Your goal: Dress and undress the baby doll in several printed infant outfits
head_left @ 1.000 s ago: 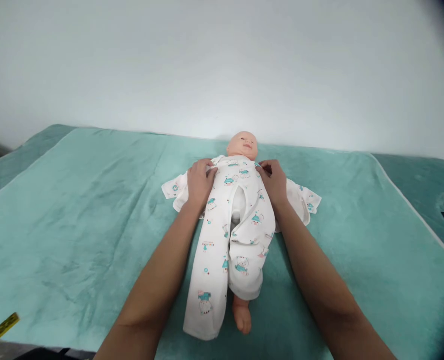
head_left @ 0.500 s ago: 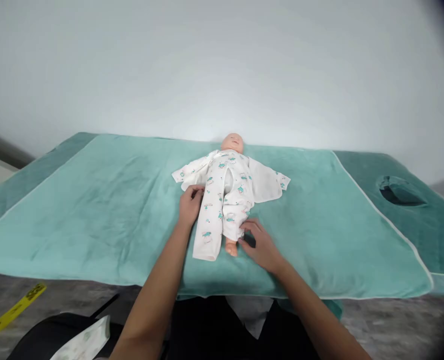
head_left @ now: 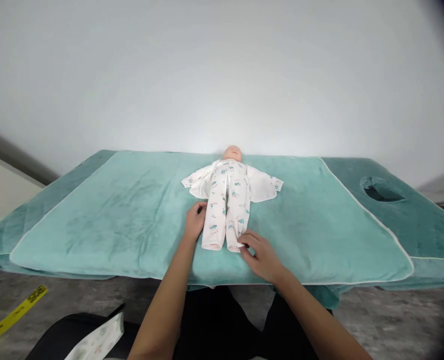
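A baby doll (head_left: pixel 232 153) lies on its back, head toward the wall, in a white printed baby top with its sleeves spread out. White baby pants (head_left: pixel 219 210) with a teal print cover its body and both legs; the feet are hidden. My left hand (head_left: pixel 196 219) is closed with its fingertips at the outer edge of the left pant leg, around knee height. At the hem of the right pant leg, my right hand (head_left: pixel 261 254) pinches the cloth between thumb and fingers.
A teal padded bed (head_left: pixel 319 235) carries the doll, with a face hole (head_left: pixel 381 190) at its right end. A white wall (head_left: pixel 222 75) stands behind. Lower left, a printed white cloth (head_left: pixel 100 340) lies on a black seat (head_left: pixel 53 337), near yellow floor tape (head_left: pixel 14 317).
The right pant leg's hem has come down over the doll's foot, which showed before. My right hand has followed the hem. The view has shifted slightly.
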Demonstrator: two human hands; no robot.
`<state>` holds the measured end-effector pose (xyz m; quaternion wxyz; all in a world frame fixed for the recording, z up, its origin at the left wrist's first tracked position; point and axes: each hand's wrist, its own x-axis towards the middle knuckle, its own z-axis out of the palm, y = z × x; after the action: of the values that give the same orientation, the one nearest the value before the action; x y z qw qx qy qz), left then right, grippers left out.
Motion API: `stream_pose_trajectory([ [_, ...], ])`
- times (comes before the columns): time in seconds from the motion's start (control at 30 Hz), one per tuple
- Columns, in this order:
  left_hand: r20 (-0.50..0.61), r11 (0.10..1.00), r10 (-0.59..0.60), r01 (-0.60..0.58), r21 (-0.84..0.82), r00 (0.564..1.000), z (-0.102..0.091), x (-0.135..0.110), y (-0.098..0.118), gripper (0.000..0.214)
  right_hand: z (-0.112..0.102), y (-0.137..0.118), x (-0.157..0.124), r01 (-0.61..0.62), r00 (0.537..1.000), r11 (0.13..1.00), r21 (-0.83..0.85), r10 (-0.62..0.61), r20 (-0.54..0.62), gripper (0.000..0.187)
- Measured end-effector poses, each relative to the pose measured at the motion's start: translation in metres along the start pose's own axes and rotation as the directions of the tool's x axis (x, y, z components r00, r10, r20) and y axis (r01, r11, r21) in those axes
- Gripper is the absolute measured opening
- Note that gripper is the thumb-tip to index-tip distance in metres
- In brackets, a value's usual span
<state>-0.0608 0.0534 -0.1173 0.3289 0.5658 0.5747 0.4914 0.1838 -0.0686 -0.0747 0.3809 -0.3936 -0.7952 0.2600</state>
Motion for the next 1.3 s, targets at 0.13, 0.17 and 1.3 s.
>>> stream_pose_trajectory([
  [0.13, -0.007, 1.000, -0.001, 0.001, -0.016, 1.000, 0.000, 0.001, -0.003, 0.023, -0.008, -0.004, -0.007, 0.091, 0.981, 0.985, -0.146, -0.063, 0.183, 0.012],
  [0.17, -0.004, 1.000, 0.000, 0.000, -0.021, 1.000, 0.000, 0.002, -0.003, 0.023, -0.011, -0.002, -0.007, 0.112, 0.965, 0.981, -0.161, -0.069, 0.252, 0.010],
  [1.3, 0.143, 0.986, 0.119, -0.134, 0.099, 0.982, 0.039, 0.156, 0.015, 0.038, -0.018, 0.181, 0.214, -0.336, 0.771, 0.900, 0.279, 0.433, -0.468, 0.028],
])
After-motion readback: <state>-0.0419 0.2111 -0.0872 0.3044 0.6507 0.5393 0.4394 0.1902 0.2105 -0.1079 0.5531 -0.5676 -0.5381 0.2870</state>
